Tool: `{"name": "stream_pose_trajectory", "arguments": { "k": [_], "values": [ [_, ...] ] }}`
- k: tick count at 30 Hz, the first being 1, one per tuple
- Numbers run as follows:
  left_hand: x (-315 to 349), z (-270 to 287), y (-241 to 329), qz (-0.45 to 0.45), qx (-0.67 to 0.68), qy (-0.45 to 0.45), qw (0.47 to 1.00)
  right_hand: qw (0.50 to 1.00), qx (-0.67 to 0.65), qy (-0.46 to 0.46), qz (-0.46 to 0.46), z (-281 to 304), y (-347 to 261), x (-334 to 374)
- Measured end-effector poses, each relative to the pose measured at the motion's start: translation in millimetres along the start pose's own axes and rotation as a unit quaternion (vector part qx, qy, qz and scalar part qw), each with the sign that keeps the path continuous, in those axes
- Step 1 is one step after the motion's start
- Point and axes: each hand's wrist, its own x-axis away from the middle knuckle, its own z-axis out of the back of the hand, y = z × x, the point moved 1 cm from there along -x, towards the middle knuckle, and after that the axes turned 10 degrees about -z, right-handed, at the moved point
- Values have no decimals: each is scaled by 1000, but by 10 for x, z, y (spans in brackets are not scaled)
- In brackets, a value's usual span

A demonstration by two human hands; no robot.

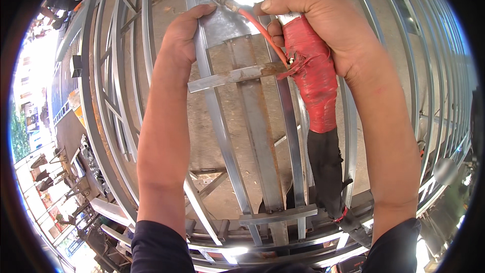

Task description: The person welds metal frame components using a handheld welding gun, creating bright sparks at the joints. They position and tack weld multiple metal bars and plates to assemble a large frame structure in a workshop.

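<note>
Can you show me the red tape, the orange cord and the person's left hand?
Red tape (314,91): head view, middle of the wrapping.
Orange cord (263,32): head view, partway along its length.
Left hand (182,31): head view, back of the hand, below the thumb.

Both forearms (164,141) extend forward, left grip (183,30) with thumb (204,10) outstretched, right grip (336,23) with fingers (275,28) curled.
</note>
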Motion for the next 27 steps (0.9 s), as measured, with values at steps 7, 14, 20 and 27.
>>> {"name": "stream_pose_trajectory", "arguments": {
  "k": [7,14,20,27],
  "values": [
    [35,-50,7,2,-14,3,1000,1000,-6,-5,17,-13,140,-181],
    [-18,4,-17,1,-11,0,1000,999,-39,26,-10,-116,136,-111],
    [-36,-5,-31,-9,-5,-11,1000,1000,-28,4,2,-125,162,-135],
    [-49,13,-43,-18,-14,-15,1000,999,-34,11,12,-156,188,-158]
  ]
}}
